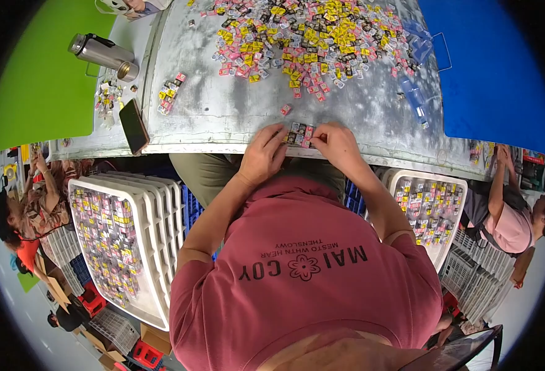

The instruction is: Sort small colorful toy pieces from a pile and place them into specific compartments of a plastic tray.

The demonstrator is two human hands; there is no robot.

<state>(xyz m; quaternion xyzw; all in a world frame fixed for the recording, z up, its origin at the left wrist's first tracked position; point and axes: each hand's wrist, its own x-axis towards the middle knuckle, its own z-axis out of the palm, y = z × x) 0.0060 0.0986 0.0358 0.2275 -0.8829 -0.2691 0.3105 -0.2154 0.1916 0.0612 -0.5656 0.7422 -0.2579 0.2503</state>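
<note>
At the near edge of the table, a compact group of small printed cubes [298, 134], black, white and pink, lies between my two hands. My left hand [265, 150] is closed, its fingertips pressing the group's left end. On the opposite end, the thumb and fingers of my right hand [338, 146] pinch against the cubes. A single pink cube [286, 109] lies just beyond them. Farther back spreads a large loose pile of pink, yellow, black and white cubes [312, 43]. A short row of similar cubes [171, 94] sits to the left.
A phone [134, 126] and a steel flask [102, 51] lie at left, a clear plastic piece [413, 99] at right. Green [40, 80] and blue panels [489, 74] flank the table. Cube-filled white trays [155, 297], [461, 210] stand beside me. Co-workers sit on both sides.
</note>
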